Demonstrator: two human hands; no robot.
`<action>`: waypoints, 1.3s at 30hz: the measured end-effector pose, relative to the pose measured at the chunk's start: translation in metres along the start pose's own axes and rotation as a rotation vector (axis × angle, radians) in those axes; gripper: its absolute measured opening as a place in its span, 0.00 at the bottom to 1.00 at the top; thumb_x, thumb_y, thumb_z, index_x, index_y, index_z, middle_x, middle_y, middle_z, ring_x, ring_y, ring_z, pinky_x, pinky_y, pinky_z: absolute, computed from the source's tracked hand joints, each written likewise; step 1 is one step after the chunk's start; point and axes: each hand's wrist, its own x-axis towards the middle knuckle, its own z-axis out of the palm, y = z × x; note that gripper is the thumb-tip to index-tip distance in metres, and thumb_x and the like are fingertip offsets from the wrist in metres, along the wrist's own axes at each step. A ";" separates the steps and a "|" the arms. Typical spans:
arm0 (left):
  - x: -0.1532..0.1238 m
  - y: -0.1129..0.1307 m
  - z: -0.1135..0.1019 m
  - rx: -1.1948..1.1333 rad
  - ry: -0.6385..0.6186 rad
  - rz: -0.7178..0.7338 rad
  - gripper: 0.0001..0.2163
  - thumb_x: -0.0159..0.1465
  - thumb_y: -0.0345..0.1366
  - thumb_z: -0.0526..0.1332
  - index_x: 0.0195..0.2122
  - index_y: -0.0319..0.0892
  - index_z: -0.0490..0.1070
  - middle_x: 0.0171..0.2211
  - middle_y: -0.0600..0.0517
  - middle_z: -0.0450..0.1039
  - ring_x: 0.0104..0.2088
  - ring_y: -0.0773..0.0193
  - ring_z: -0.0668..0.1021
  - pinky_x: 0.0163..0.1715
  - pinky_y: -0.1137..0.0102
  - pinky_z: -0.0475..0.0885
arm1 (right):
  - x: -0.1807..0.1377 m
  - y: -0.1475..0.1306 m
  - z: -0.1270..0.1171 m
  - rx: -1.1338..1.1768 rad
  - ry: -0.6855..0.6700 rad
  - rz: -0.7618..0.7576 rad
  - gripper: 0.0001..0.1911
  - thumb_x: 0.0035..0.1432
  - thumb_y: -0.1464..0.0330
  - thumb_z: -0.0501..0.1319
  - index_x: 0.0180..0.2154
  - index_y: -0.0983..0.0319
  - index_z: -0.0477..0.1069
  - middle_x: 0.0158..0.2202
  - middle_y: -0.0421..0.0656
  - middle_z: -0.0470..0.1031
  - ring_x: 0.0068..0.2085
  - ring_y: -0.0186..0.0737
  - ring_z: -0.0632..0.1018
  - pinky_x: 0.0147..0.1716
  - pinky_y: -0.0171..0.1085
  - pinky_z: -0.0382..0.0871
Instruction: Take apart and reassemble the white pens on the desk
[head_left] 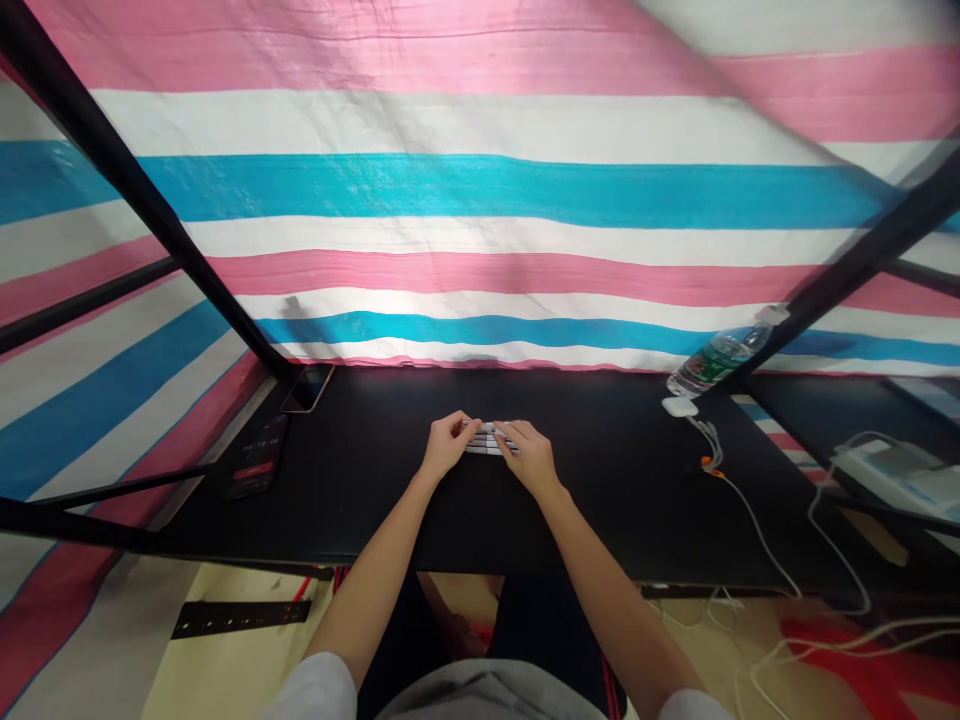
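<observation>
Several slim white pen-like sticks (489, 450) lie side by side in a small row on the black table (360, 480), straight ahead of me. At the left end of the row, my left hand (448, 445) has its thumb and fingers closed on the farthest stick. My right hand (531, 455) grips the other end, fingers curled over the top and the thumb close to the nearer sticks. The fingers cover both ends of the row, and the exact kind of stick is too small to make out.
At the left, a phone (257, 455) displays a timer, with another phone (308, 388) behind it. A water bottle (720, 358) leans at the back right beside a white charger (679, 406) with cables. Black frame posts (172, 230) and striped sheeting (465, 190) enclose the table.
</observation>
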 end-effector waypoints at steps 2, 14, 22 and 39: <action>0.000 0.001 0.000 -0.019 0.008 -0.008 0.18 0.60 0.49 0.61 0.24 0.39 0.69 0.18 0.56 0.66 0.20 0.70 0.66 0.24 0.74 0.62 | 0.000 0.000 -0.001 0.000 -0.008 0.011 0.13 0.66 0.67 0.54 0.46 0.57 0.76 0.36 0.44 0.78 0.37 0.41 0.76 0.39 0.39 0.70; 0.003 0.004 -0.002 -0.272 -0.006 -0.112 0.16 0.58 0.49 0.64 0.28 0.39 0.71 0.21 0.54 0.69 0.22 0.70 0.69 0.23 0.74 0.65 | 0.004 0.002 -0.004 0.040 0.024 0.064 0.16 0.66 0.67 0.53 0.49 0.56 0.75 0.33 0.45 0.74 0.36 0.42 0.72 0.39 0.43 0.69; 0.004 0.004 -0.002 -0.359 -0.069 -0.088 0.16 0.57 0.48 0.66 0.37 0.39 0.74 0.23 0.53 0.71 0.20 0.71 0.68 0.22 0.73 0.64 | 0.002 0.001 -0.003 0.085 0.015 0.069 0.16 0.66 0.69 0.51 0.48 0.56 0.75 0.38 0.46 0.75 0.39 0.41 0.76 0.41 0.40 0.73; 0.017 -0.005 -0.011 -0.655 0.346 -0.105 0.12 0.61 0.45 0.60 0.33 0.40 0.69 0.32 0.49 0.73 0.35 0.64 0.77 0.37 0.67 0.73 | 0.000 0.005 -0.003 0.054 0.065 0.149 0.16 0.64 0.70 0.52 0.47 0.57 0.76 0.35 0.44 0.75 0.35 0.38 0.77 0.37 0.36 0.73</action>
